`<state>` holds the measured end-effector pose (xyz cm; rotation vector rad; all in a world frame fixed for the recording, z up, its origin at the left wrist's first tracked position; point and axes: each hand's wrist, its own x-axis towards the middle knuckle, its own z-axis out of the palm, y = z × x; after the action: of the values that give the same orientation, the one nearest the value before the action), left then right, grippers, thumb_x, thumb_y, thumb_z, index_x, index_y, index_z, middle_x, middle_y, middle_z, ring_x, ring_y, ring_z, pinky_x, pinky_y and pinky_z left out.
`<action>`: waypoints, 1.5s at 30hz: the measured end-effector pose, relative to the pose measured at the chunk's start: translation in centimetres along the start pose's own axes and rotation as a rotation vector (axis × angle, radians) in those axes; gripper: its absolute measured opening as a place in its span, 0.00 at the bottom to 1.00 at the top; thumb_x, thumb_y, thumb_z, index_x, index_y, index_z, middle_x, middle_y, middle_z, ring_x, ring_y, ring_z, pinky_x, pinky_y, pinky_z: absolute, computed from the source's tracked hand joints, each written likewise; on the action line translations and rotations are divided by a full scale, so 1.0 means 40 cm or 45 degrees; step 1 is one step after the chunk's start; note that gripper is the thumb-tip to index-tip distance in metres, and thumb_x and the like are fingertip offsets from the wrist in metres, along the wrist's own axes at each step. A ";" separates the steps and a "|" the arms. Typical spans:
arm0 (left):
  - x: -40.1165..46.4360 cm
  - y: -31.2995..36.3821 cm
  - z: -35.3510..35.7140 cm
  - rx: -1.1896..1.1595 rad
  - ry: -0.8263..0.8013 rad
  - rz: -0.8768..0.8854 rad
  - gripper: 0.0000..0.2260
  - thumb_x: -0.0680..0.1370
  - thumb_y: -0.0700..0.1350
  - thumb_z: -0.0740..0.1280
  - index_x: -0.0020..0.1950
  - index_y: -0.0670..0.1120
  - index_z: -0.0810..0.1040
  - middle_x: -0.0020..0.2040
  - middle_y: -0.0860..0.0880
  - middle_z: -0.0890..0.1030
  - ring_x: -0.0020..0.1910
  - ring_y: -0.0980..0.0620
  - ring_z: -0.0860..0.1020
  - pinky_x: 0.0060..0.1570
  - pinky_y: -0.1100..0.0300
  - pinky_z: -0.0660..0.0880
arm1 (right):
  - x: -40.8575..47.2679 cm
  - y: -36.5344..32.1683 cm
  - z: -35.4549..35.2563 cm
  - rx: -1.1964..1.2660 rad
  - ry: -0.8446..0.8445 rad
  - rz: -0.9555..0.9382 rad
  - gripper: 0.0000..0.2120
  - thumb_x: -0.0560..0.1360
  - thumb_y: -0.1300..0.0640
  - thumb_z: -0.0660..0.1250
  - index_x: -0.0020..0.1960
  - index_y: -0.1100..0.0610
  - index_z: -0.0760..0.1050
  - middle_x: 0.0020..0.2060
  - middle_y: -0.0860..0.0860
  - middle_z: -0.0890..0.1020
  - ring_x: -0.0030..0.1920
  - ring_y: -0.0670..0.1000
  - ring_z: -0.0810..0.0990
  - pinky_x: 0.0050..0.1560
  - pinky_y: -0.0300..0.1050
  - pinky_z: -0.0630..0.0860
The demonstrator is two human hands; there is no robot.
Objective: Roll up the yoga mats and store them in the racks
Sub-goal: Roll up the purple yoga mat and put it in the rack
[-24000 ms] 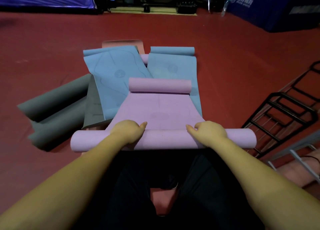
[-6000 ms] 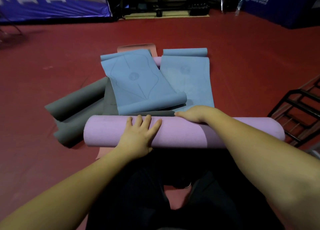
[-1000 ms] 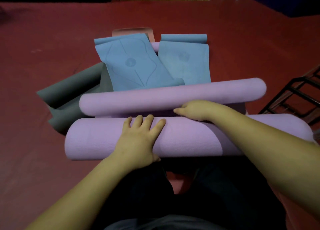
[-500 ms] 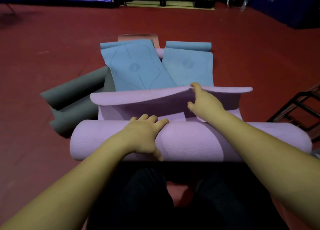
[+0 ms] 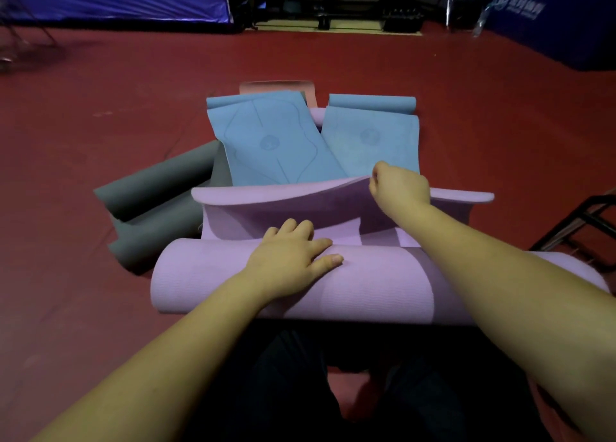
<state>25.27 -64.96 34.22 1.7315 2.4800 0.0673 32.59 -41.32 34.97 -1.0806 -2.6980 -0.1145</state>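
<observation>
Purple mat [image 5: 300, 208]: right hand [image 5: 400, 184] pinches edge (lifted), left hand [image 5: 290, 261] presses roll.

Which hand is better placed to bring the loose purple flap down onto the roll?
Right. The right hand already pinches the raised purple flap at its edge, while the left hand lies flat on the purple roll, steadying it.

- A person's left hand [image 5: 293, 258] rests on a rolled purple yoga mat [image 5: 366, 285].
- The right hand [image 5: 398, 183] pinches the mat's lifted loose end [image 5: 283, 198].
- Blue mats [image 5: 276, 141] and grey mats [image 5: 156, 188] lie beyond on red floor [image 5: 100, 124].
</observation>
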 end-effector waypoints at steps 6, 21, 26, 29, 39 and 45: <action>0.072 0.009 -0.003 -0.146 0.042 -0.174 0.17 0.82 0.61 0.55 0.53 0.47 0.70 0.52 0.46 0.79 0.53 0.42 0.75 0.45 0.51 0.70 | -0.008 0.009 0.006 -0.027 0.000 -0.015 0.10 0.82 0.56 0.56 0.59 0.60 0.71 0.45 0.60 0.82 0.44 0.63 0.81 0.37 0.46 0.65; 0.136 0.005 0.034 -0.003 0.066 -0.206 0.26 0.83 0.63 0.49 0.60 0.50 0.81 0.57 0.45 0.73 0.61 0.44 0.68 0.60 0.49 0.65 | 0.012 0.013 0.021 0.040 -0.008 0.012 0.10 0.80 0.54 0.59 0.56 0.57 0.76 0.47 0.58 0.82 0.46 0.62 0.79 0.39 0.46 0.65; 0.137 0.014 0.070 0.025 0.115 -0.150 0.25 0.81 0.64 0.51 0.59 0.44 0.74 0.57 0.42 0.77 0.57 0.40 0.73 0.61 0.48 0.64 | 0.014 0.014 0.014 0.056 0.139 -0.154 0.09 0.76 0.55 0.64 0.51 0.58 0.80 0.49 0.57 0.77 0.52 0.62 0.73 0.43 0.51 0.66; 0.147 0.008 0.082 0.009 0.118 -0.158 0.23 0.80 0.65 0.51 0.57 0.47 0.72 0.56 0.43 0.79 0.55 0.40 0.74 0.60 0.48 0.65 | 0.011 0.011 0.011 0.149 0.098 -0.109 0.10 0.79 0.56 0.60 0.54 0.61 0.74 0.49 0.60 0.79 0.50 0.64 0.76 0.42 0.53 0.66; 0.163 0.005 0.085 -0.052 0.152 -0.193 0.24 0.80 0.66 0.54 0.53 0.48 0.77 0.55 0.45 0.69 0.58 0.43 0.67 0.57 0.49 0.68 | 0.014 -0.008 -0.028 0.175 0.143 -0.151 0.11 0.82 0.53 0.55 0.58 0.59 0.70 0.46 0.60 0.81 0.45 0.63 0.79 0.37 0.50 0.65; 0.157 0.029 0.109 0.092 0.161 -0.144 0.31 0.79 0.67 0.51 0.62 0.42 0.73 0.58 0.44 0.74 0.58 0.42 0.71 0.61 0.49 0.66 | 0.007 -0.021 -0.045 0.119 0.032 -0.195 0.12 0.82 0.51 0.56 0.59 0.57 0.69 0.45 0.60 0.82 0.42 0.63 0.79 0.36 0.49 0.64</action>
<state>24.75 -58.82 29.58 1.6577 2.6984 0.0804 32.16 -42.04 36.81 -0.8405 -2.7307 -0.0270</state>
